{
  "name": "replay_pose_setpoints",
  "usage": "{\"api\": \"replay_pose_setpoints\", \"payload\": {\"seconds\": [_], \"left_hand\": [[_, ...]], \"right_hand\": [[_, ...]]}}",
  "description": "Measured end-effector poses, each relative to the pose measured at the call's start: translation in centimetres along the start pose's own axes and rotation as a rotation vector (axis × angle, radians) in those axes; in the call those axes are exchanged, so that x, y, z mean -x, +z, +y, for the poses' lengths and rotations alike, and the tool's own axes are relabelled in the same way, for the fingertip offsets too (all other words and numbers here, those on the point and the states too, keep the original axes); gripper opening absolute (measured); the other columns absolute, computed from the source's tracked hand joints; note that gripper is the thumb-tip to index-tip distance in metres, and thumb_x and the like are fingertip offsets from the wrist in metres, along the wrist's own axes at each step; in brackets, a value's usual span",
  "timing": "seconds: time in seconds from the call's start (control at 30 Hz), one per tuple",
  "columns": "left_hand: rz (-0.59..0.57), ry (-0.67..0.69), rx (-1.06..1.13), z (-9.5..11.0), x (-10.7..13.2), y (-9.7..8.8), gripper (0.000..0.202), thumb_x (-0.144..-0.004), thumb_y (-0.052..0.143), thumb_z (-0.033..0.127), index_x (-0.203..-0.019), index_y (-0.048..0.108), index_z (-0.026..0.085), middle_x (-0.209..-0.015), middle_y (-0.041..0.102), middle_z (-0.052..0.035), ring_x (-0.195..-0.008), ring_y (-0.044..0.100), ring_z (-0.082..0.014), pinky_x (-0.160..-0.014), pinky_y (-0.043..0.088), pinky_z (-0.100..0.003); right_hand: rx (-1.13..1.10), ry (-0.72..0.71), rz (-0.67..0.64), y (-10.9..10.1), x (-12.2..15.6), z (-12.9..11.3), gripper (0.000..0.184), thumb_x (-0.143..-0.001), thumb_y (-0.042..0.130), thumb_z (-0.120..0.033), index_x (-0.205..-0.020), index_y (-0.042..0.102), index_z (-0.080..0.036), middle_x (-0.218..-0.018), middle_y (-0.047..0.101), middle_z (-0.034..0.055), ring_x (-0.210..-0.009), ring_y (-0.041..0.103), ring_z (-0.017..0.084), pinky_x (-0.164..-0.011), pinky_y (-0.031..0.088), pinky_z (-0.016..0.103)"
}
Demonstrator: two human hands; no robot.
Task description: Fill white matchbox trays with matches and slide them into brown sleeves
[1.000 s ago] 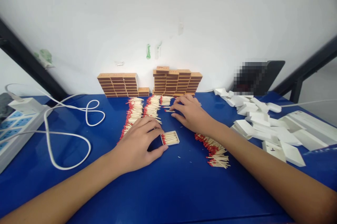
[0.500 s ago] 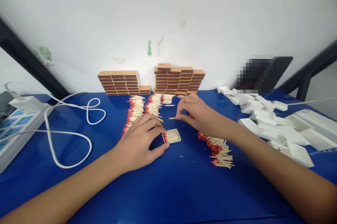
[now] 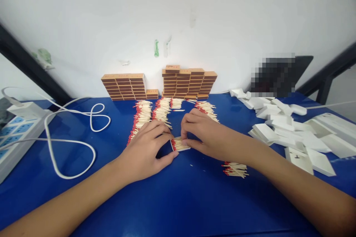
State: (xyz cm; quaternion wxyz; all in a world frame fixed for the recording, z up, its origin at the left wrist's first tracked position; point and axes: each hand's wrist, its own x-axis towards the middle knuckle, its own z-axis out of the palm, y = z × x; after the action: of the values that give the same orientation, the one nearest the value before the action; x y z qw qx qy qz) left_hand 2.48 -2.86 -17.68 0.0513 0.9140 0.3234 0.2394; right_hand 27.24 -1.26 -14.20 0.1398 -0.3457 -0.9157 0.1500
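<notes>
My left hand (image 3: 148, 148) rests on the blue table, its forefinger and thumb closed about the left end of a small white matchbox tray (image 3: 183, 150). Inside the tray lie red-headed matches (image 3: 177, 143), heads toward the left. Over the tray's right end is my right hand (image 3: 204, 133), thumb and fingertips pinched down at the matches. The match it carried is mostly hidden by the fingers. Heaped rows of loose matches (image 3: 143, 114) run behind my left hand. More loose matches (image 3: 208, 110) lie behind my right hand, and another bunch (image 3: 236, 170) shows under the right forearm.
Stacked brown matchboxes (image 3: 125, 86) and a taller stack (image 3: 183, 83) stand against the wall. At the right are piled empty white trays (image 3: 286, 122) and a dark, pixelated object (image 3: 274, 77). A power strip (image 3: 25, 129) and looped white cable (image 3: 91, 148) occupy the left.
My right hand has come down and toward me from behind the tray, bringing a pinched match to the tray's right end. My left hand stays on the tray.
</notes>
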Motion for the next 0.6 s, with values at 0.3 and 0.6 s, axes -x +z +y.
{"api": "replay_pose_setpoints", "payload": {"seconds": [0.3,0.6], "left_hand": [[-0.004,0.008,0.002,-0.04,-0.06,-0.03,0.024,-0.100,0.071,0.037,-0.116,0.073,0.020,-0.118,0.073,-0.0086,-0.125,0.062,-0.0287,-0.112,0.052,-0.050],[-0.012,0.002,0.008,0.00,-0.01,0.01,0.024,-0.101,0.069,0.037,-0.118,0.073,0.021,-0.119,0.073,-0.0086,-0.125,0.062,-0.0287,-0.113,0.052,-0.051]], "right_hand": [[-0.035,-0.015,0.055,0.37,-0.38,0.51,0.008,-0.101,0.066,-0.017,-0.095,0.068,-0.020,-0.099,0.067,0.0070,-0.100,0.056,0.025,-0.095,0.046,0.042],[-0.092,-0.014,-0.008,0.36,-0.23,0.69,0.011,-0.098,0.066,-0.011,-0.097,0.070,-0.020,-0.103,0.066,0.0063,-0.102,0.061,0.023,-0.097,0.046,0.043]]}}
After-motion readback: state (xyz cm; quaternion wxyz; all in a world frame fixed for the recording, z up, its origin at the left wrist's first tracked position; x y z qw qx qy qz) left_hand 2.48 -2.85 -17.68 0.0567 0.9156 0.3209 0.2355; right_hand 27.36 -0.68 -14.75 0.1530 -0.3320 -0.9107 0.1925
